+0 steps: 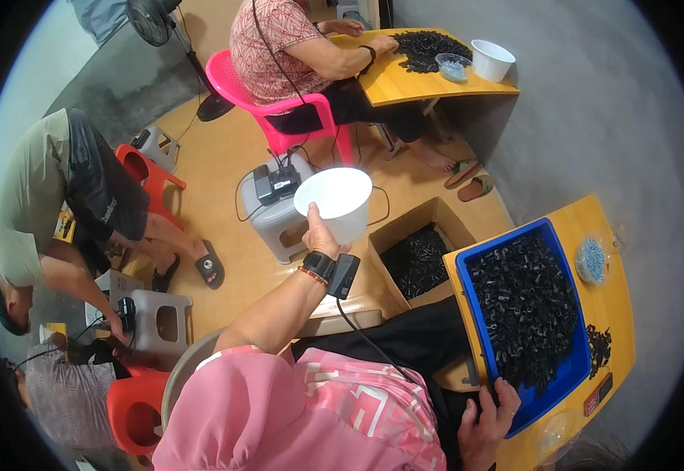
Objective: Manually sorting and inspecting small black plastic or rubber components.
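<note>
My left hand (320, 234), with a black device strapped at the wrist, holds a white plastic bucket (336, 200) up over the floor; what is inside it is hidden from me. My right hand (485, 416) grips the near rim of a blue tray (566, 377) heaped with small black cylindrical parts (524, 302). The tray lies on a yellow table (617, 302). A cardboard box (405, 229) with more black parts stands on the floor between the bucket and the tray.
A clear bowl of blue pieces (592, 259) sits beside the tray. A grey stool (275, 224) carries black devices. A seated person (279, 47) works at another yellow table (428, 82). At the left another person (43, 196) bends over stools (161, 318).
</note>
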### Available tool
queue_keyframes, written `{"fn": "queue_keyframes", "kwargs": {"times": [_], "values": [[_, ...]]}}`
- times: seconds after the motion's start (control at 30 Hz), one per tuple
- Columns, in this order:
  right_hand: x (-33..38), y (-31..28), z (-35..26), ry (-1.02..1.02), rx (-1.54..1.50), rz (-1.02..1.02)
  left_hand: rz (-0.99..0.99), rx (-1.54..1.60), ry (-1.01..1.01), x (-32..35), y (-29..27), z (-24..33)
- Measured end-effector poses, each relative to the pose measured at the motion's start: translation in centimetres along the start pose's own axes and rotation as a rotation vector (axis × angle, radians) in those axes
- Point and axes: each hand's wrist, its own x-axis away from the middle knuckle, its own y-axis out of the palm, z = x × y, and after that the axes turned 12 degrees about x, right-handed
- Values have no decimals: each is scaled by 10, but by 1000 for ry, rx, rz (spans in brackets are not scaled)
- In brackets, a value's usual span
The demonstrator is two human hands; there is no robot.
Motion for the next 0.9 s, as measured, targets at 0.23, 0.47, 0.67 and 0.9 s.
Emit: {"fn": "queue_keyframes", "kwargs": {"times": [0.23,0.47,0.67,0.9], "values": [[6,5,0,91,23,-97,275,141,217,-69,-49,9],[-7,7,-2,29,39,17,369,404,340,-126,-72,45],[7,10,-6,107,73,-85,306,365,325,-144,-56,77],[3,11,-9,138,112,-117,115,385,276,-196,-74,104]]}}
